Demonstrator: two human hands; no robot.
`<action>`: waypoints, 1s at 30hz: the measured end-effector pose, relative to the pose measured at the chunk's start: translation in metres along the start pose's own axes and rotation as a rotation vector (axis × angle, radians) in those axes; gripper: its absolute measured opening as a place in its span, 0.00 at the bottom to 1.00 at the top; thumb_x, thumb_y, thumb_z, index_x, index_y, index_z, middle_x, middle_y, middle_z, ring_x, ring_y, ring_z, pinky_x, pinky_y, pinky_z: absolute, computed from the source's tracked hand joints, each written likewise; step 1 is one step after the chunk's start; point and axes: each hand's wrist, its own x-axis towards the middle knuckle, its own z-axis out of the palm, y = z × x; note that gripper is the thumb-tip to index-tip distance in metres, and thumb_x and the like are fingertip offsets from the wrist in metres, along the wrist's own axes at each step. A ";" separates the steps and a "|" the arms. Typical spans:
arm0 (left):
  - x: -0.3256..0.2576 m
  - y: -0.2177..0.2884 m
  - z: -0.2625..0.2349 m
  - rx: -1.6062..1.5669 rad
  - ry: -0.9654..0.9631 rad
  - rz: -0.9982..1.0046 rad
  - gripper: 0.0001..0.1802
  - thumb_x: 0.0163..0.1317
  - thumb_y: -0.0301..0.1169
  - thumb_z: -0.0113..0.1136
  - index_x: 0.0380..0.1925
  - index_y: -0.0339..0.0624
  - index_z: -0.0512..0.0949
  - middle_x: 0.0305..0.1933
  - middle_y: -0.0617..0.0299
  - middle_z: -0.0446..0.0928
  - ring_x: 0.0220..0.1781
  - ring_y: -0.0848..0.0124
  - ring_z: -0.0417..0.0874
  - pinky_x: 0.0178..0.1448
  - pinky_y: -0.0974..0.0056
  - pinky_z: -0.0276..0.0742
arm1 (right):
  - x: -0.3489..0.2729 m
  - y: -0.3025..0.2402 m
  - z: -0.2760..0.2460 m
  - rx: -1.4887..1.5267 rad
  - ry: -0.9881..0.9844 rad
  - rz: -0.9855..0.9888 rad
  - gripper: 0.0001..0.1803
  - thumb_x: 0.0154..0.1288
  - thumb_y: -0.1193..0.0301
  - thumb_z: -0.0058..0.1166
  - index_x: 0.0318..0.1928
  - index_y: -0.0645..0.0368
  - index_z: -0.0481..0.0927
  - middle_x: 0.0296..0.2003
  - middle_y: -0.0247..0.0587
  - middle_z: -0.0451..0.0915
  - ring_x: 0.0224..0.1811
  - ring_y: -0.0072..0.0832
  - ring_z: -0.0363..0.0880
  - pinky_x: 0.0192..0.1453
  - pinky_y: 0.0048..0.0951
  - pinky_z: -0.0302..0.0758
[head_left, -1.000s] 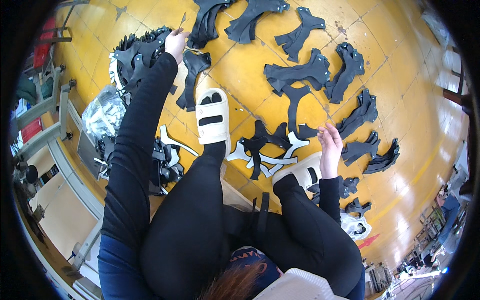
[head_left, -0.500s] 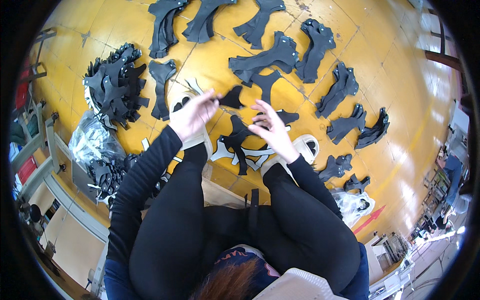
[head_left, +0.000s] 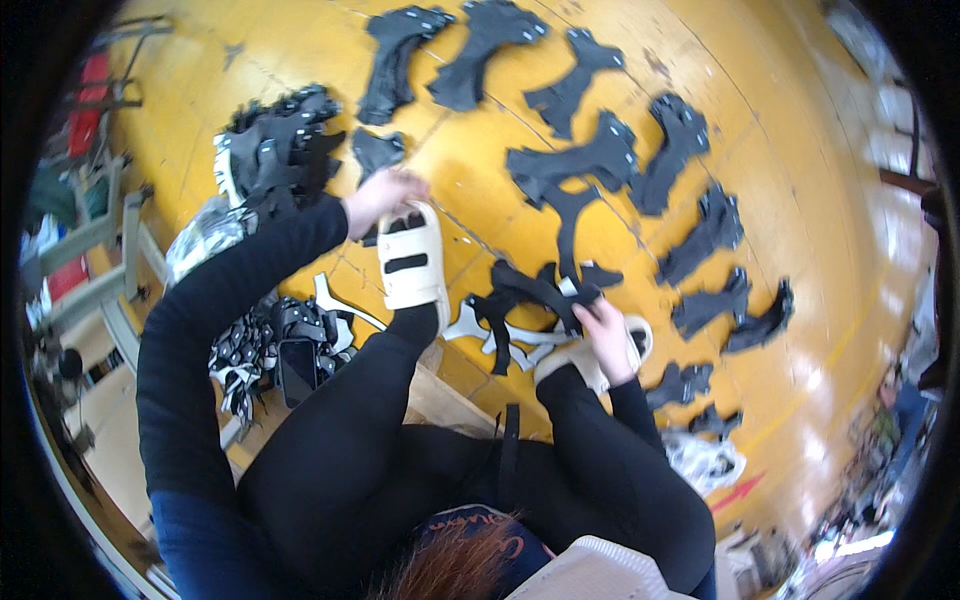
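My left hand (head_left: 385, 198), smeared by motion, is just above the toe of my left sandal. It overlaps the lower part of a black Y-shaped fabric piece (head_left: 378, 150) on the floor; whether it touches the piece I cannot tell. Between my feet, my right hand (head_left: 604, 335) has its fingers closed on the end of a black fabric strip (head_left: 540, 292) with a small white patch. Under and beside that strip lie more black pieces (head_left: 496, 325) and white Y-shaped pieces (head_left: 468, 322). A single black Y-shaped piece (head_left: 572, 225) lies beyond them.
Stacks of black cut pieces (head_left: 575, 160) form an arc on the yellow floor. A tall heap (head_left: 285, 150) stands at the left, above clear plastic (head_left: 210, 238). A phone (head_left: 298, 370) rests on another heap beside my left leg. My sandals (head_left: 412, 262) flank the pieces.
My left hand has swung left and away toward the single black piece. My right hand has come down and closed on a black strip. The view has shifted, so the floor appears moved.
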 end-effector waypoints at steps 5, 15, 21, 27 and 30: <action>0.090 0.061 -0.078 0.525 0.783 0.537 0.18 0.57 0.36 0.62 0.44 0.35 0.79 0.44 0.48 0.80 0.48 0.57 0.80 0.54 0.59 0.75 | -0.063 -0.003 -0.040 0.401 0.124 0.219 0.05 0.65 0.77 0.56 0.40 0.65 0.78 0.36 0.34 0.80 0.38 0.19 0.76 0.45 0.22 0.72; 0.159 0.061 -0.106 0.334 1.188 0.392 0.31 0.41 0.43 0.77 0.41 0.33 0.79 0.41 0.49 0.81 0.45 0.60 0.82 0.53 0.62 0.76 | -0.113 0.036 -0.054 0.943 0.365 0.296 0.09 0.67 0.79 0.51 0.47 0.60 0.77 0.39 0.33 0.81 0.39 0.20 0.78 0.47 0.22 0.71; 0.146 0.069 -0.090 0.278 1.173 0.325 0.26 0.41 0.37 0.76 0.40 0.36 0.78 0.43 0.50 0.83 0.45 0.58 0.84 0.54 0.59 0.75 | -0.103 0.050 -0.059 0.821 0.355 0.355 0.07 0.67 0.75 0.54 0.45 0.56 0.78 0.36 0.26 0.80 0.33 0.12 0.72 0.37 0.16 0.66; 0.152 0.065 -0.091 0.244 1.323 0.391 0.26 0.41 0.34 0.76 0.42 0.37 0.79 0.40 0.52 0.84 0.44 0.58 0.84 0.54 0.58 0.75 | -0.085 0.054 -0.057 0.759 0.455 0.452 0.01 0.68 0.73 0.55 0.36 0.53 0.78 0.20 0.19 0.71 0.19 0.09 0.68 0.23 0.12 0.62; 0.153 0.065 -0.090 0.261 1.358 0.420 0.25 0.43 0.32 0.76 0.42 0.31 0.79 0.41 0.50 0.82 0.44 0.61 0.83 0.52 0.62 0.77 | -0.084 0.062 -0.059 0.782 0.475 0.444 0.02 0.67 0.71 0.56 0.35 0.52 0.79 0.20 0.21 0.73 0.17 0.10 0.68 0.21 0.15 0.64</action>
